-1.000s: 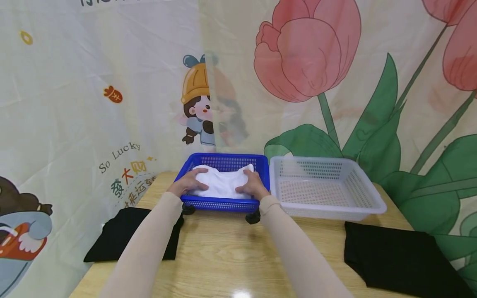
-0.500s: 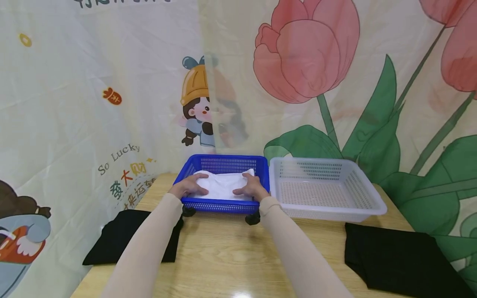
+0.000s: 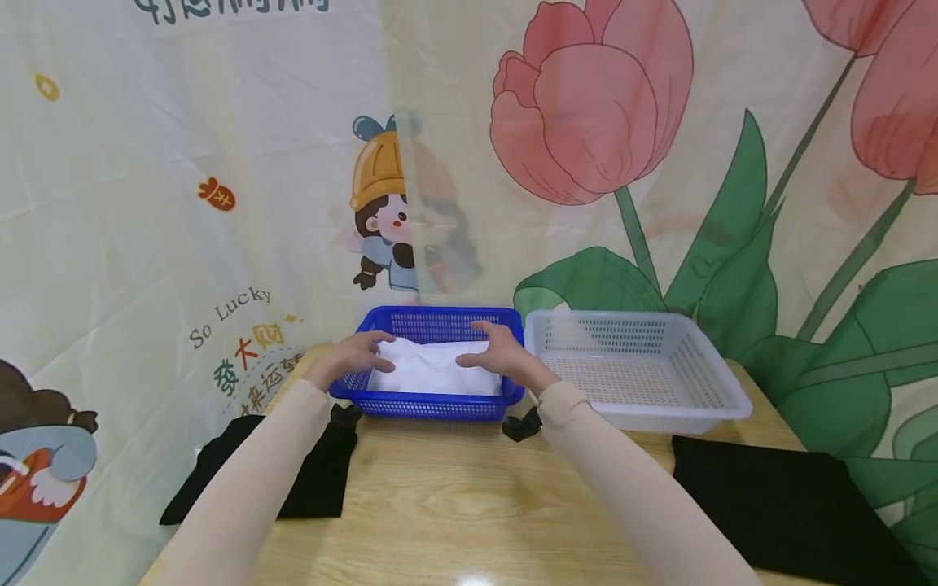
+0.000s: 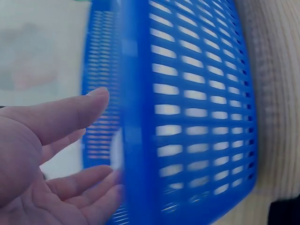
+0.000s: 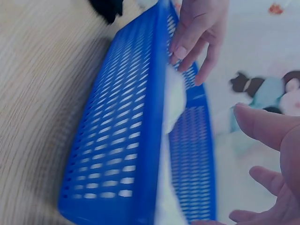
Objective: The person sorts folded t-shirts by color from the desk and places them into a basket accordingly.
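Note:
A white folded cloth (image 3: 432, 370) lies on the floor of the blue plastic basket (image 3: 428, 407). My left hand (image 3: 354, 356) hovers at the basket's left side, fingers spread and holding nothing. Opposite it, my right hand (image 3: 506, 356) hangs over the basket's right end, thumb and fingers apart, with nothing between them. The right wrist view shows the right hand (image 5: 276, 176) above the rim, away from the cloth (image 5: 174, 101). Through the left wrist camera, the left hand's fingers (image 4: 89, 185) appear loosely extended beside the basket rim (image 4: 136, 112).
A white plastic basket (image 3: 711, 391) stands right beside the blue one. Folded black cloths lie on the wooden table (image 3: 425, 496), one at the left (image 3: 315, 480) and one at the right (image 3: 777, 505). A printed curtain (image 3: 293, 122) hangs behind the table.
Both hands have let go of the white cloth and drawn apart, the left outward to the left and the right up and outward. The cloth lies flatter in the blue basket.

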A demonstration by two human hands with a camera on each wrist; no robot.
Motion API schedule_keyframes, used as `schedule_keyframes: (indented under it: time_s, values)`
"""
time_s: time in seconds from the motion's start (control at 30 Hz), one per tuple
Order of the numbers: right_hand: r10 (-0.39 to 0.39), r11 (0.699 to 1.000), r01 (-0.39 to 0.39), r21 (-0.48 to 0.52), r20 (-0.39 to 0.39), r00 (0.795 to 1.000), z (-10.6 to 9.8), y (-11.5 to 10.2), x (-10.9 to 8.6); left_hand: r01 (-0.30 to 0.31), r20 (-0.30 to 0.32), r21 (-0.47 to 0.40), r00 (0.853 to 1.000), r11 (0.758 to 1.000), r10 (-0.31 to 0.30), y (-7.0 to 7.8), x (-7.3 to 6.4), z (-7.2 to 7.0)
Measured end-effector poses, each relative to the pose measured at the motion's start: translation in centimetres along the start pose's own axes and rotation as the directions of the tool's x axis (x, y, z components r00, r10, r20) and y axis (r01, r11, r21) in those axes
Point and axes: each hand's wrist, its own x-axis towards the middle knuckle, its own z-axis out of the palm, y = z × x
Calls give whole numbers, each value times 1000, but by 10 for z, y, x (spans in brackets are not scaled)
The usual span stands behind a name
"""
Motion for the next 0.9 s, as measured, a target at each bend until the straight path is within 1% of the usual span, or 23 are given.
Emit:
schedule_keyframes:
  time_s: [0.1,0.2,0.27,0.4,0.53,0.6,0.73,0.8,0.9]
  values:
    - [-50,999,50,3,25,998,-10,-11,-15,-54,-31,-29,998,998,53,4,-15,-11]
    - [-74,997,73,24,41,996,-16,-18,-32,-107,-56,-60,993,992,104,6,-35,-22]
    - [-89,995,87,39,45,995,-18,-21,-44,-137,-75,-74,989,988,131,4,-50,-27]
    - [-117,991,114,74,49,992,-19,-24,-69,-143,-113,-117,985,983,130,-5,-81,-34]
    - [-142,979,132,153,57,988,-18,-23,-90,-150,-154,-140,980,979,128,-21,-115,-39]
    - [-151,973,138,185,56,987,-16,-21,-98,-165,-170,-144,975,976,140,-33,-128,-40]
    - [-173,962,155,225,61,983,-9,-16,-109,-180,-185,-138,971,974,154,-58,-147,-39]
    - [-178,957,156,246,71,981,-3,-12,-113,-186,-189,-117,969,976,162,-71,-154,-38]
    - [-179,948,146,284,93,979,9,-7,-118,-176,-191,-80,969,981,158,-90,-166,-38]
